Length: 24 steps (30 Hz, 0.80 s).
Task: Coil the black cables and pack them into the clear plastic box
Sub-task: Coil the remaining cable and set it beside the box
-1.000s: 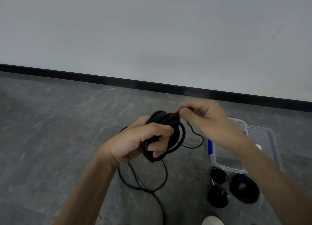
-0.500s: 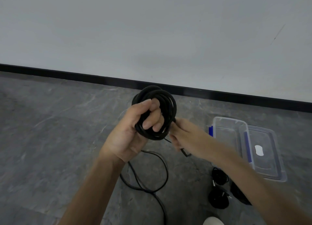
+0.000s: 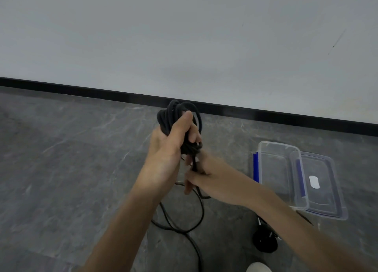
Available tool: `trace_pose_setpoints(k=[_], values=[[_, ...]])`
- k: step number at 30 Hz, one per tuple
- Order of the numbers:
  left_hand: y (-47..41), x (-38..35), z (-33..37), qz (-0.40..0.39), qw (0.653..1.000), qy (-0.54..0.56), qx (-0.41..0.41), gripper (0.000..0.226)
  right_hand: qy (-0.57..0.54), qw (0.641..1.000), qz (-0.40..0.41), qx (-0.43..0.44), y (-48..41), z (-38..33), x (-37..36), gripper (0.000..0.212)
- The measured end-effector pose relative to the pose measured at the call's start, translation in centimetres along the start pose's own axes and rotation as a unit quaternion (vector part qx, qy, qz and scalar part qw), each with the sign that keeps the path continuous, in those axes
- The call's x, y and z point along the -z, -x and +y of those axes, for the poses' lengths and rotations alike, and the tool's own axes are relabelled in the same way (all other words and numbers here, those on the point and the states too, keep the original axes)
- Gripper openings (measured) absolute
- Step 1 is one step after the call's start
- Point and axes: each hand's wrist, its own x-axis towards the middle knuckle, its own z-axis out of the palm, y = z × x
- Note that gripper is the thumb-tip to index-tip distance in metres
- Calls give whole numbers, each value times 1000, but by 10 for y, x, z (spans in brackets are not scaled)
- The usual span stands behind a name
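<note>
And there's the black cable coil [image 3: 173, 114], a fat bundle of matte, rubbery round loops, held up in the air over the floor, in front of the dark skirting strip [image 3: 81, 88]. The left hand [image 3: 169, 147] has it wrapped: fingers curled right round the loops, thumb up along the front. Just beneath, the right hand [image 3: 206, 175] pinches the loose tail [image 3: 194, 162], a single thin strand running straight down out of the bundle. Below the hands the same cord sags into a wide, slack loop on the floor [image 3: 71, 159], grey stone-look with pale veins, smooth and a touch glossy.

Off to the right, well apart from the hands, the clear plastic box [image 3: 276, 144] sits open on the floor: rectangular, rounded corners, see-through walls, a blue latch [image 3: 255, 167] on its near-left side. Its clear lid [image 3: 327, 200] lies against the box's right side, with a small white label [image 3: 314, 182]. In front of the box, partly behind the right forearm, another wound black cable [image 3: 263, 243] lies on the floor. A pale shoe tip [image 3: 258, 267] pokes in at the bottom edge. Plain flat grey wall [image 3: 184, 36] behind.
</note>
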Motion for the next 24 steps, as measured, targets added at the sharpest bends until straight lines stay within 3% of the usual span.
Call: trace_pose_setpoints(k=[6,9,14,18,24], values=[[3,-3,-3,55,994,-83,-37,38,-49,998,-29,-3,2,-7,1,21],[1,-4,-3,86,992,-78,-46,39,-70,997,-25,-1,3,-7,6,12],[-1,-1,-1,114,988,-81,-67,37,-114,992,-46,-28,6,-8,4,23],[-7,11,-3,168,980,-90,-65,35,-146,988,-12,-47,6,-11,3,18],[-8,15,-1,184,969,-142,-84,26,-106,991,-77,-37,16,-15,4,22]])
